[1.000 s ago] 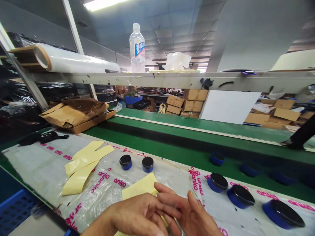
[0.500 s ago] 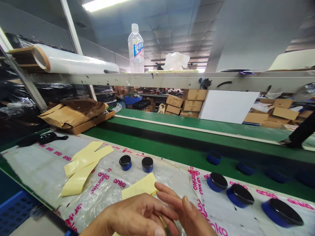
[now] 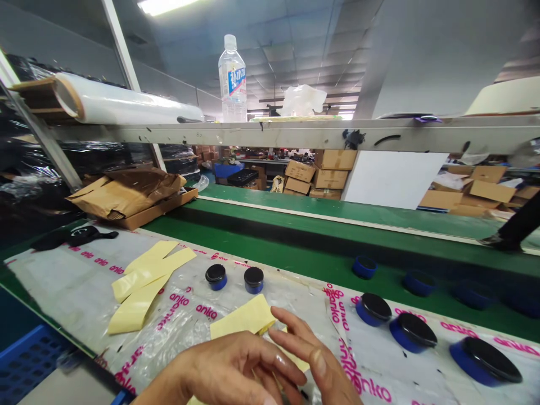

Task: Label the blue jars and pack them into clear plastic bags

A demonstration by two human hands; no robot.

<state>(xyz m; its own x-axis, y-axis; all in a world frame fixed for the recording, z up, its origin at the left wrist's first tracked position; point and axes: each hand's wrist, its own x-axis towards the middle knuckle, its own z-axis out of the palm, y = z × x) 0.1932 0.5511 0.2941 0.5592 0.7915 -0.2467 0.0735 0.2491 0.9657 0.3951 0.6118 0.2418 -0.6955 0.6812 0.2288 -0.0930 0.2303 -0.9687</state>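
Note:
My left hand [image 3: 228, 365] comes in at the bottom middle, its fingers bent inward and its thumb cut off by the frame edge. Whatever is in its grasp is hidden. Facing it, my right hand [image 3: 318, 357] has its fingers stretched out to the left and its thumb apart, close to the left fingertips. Under both hands lies a yellow paper strip [image 3: 242, 318], partly covered by them. Just beyond stand two small round blue containers with black tops, one left [image 3: 216, 277] and one right [image 3: 253, 279].
More yellow strips [image 3: 154, 275] lie at left on the plastic-covered table [image 3: 80, 287]. Larger black-topped blue containers [image 3: 412, 332] stand at right. Several blue round pieces [image 3: 365, 267] sit on the green belt [image 3: 270, 247]. A shelf [image 3: 287, 134] with a bottle [image 3: 233, 79] crosses above.
The view has tilted slightly downward. My right hand's fingers have spread a little from my left hand, and more of the yellow strip shows between them. The containers have stayed in place.

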